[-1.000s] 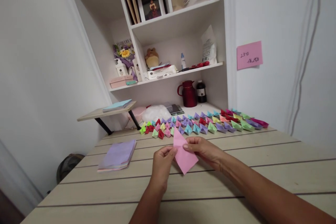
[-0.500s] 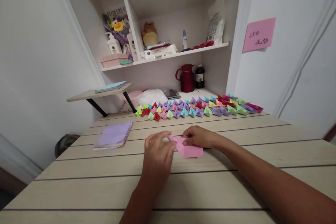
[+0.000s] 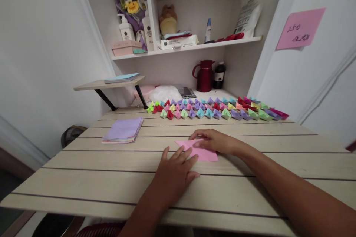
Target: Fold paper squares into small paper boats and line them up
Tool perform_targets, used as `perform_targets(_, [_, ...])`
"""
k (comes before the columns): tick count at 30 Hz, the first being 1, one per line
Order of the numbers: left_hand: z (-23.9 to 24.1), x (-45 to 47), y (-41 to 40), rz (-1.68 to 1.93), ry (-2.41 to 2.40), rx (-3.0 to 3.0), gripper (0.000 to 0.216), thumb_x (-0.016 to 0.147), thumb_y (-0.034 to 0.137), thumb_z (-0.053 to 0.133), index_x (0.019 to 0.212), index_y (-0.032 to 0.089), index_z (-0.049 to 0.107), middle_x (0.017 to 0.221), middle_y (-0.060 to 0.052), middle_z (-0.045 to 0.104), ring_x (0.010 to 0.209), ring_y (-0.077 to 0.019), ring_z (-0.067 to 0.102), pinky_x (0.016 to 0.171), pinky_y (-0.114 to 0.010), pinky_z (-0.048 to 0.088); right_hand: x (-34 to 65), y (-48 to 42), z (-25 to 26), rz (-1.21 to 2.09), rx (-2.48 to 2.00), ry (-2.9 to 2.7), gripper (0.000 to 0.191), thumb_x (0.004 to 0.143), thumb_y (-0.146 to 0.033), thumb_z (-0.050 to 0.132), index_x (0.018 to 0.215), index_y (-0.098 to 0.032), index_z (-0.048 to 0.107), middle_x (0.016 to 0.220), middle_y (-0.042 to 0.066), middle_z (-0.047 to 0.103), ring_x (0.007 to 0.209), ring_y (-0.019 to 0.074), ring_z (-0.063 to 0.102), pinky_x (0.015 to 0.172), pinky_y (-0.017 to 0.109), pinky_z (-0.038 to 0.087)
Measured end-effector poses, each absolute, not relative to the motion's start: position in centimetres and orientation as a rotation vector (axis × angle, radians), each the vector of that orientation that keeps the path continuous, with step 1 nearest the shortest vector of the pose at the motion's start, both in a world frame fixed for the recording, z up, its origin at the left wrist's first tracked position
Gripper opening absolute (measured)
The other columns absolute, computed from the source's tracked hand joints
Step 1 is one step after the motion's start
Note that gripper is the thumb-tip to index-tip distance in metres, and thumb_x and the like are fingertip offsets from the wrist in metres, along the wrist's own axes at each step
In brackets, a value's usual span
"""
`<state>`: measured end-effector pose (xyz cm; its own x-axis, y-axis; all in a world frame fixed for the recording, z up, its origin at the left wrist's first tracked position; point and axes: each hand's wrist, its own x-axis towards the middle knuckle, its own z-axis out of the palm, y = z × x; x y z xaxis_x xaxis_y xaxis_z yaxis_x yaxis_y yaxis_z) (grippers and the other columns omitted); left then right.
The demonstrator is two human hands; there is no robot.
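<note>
A folded sheet of pink paper [image 3: 207, 154] lies on the table in front of me, with a pointed corner at its left. My left hand [image 3: 174, 172] rests palm down, fingers spread, its fingertips touching the paper's near left part. Over the far right part curves my right hand [image 3: 217, 141], its thumb on top of the paper and its fingers bent round the far edge. Behind the hands, small folded paper boats [image 3: 200, 113] in many colours stand in rows.
On the slatted table [image 3: 111, 170], a stack of square paper [image 3: 122, 129], lilac on top, sits at the left. A small raised shelf [image 3: 94, 84] holds more paper [image 3: 122, 77]. At the back stand a red jug [image 3: 204, 77] and a dark bottle [image 3: 219, 76]. A pink note [image 3: 302, 29] hangs on the wall.
My left hand has gone from a raised, curled pose to lying spread on the paper. The pink paper now lies flatter. My right hand stays at its far edge; the view has shifted.
</note>
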<state>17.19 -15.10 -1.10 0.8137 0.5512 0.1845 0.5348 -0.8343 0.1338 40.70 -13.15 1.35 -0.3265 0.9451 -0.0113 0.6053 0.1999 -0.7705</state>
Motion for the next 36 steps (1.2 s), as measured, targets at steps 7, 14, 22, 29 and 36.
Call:
perform_targets(7, [-1.2,17.2,-15.3,0.306,0.951,2.785,0.048,0.096,0.047,0.032,0.141,0.031,0.034,0.150,0.000,0.037,0.141,-0.0211,0.026,0.114,-0.057,0.015,43.4,-14.9,3.0,1.505,-1.039,-2.064,0.081,0.075,-0.030,0.071,0.144,-0.027,0.029,0.105,0.003,0.055,0.098,0.0171,0.053,0.082,0.029,0.044])
perform_targets(14, [-1.3,17.2,-15.4,0.333,0.964,2.738,0.045,0.095,0.044,0.037,0.137,0.027,0.039,0.147,-0.002,0.042,0.141,-0.0208,0.026,0.116,-0.054,0.012,42.8,-14.0,2.1,0.987,-1.212,-2.324,0.055,0.083,-0.022,0.059,0.135,-0.031,0.047,0.107,0.005,0.053,0.098,0.0177,0.054,0.085,0.033,0.045])
perform_targets(22, [-1.6,17.1,-15.4,0.384,0.956,2.761,0.043,0.095,0.041,0.039,0.135,0.026,0.042,0.148,-0.002,0.041,0.140,-0.0207,0.029,0.115,-0.054,0.014,43.5,-13.4,1.6,0.751,-1.218,-2.349,0.026,0.079,-0.032,0.065,0.104,-0.027,0.072,0.144,0.005,0.032,0.138,0.0280,0.024,0.100,0.037,0.039])
perform_targets(29, [-1.6,17.0,-15.4,0.403,0.946,2.763,0.040,0.095,0.040,0.039,0.133,0.030,0.046,0.147,-0.002,0.041,0.139,-0.0214,0.030,0.114,-0.053,0.016,43.2,-13.0,1.5,0.733,-1.273,-2.401,0.027,0.082,-0.045,0.062,0.093,-0.022,0.071,0.126,0.008,0.055,0.119,0.0245,0.049,0.101,0.037,0.036])
perform_targets(36, [-1.7,17.0,-15.4,0.437,0.948,2.765,0.037,0.094,0.039,0.041,0.129,0.030,0.048,0.145,0.000,0.045,0.138,-0.0216,0.031,0.114,-0.056,0.018,42.1,-11.8,-0.3,0.551,-1.279,-2.256,0.029,0.081,-0.047,0.062,0.075,-0.019,0.065,0.107,0.009,0.064,0.101,0.0228,0.056,0.092,0.034,0.040])
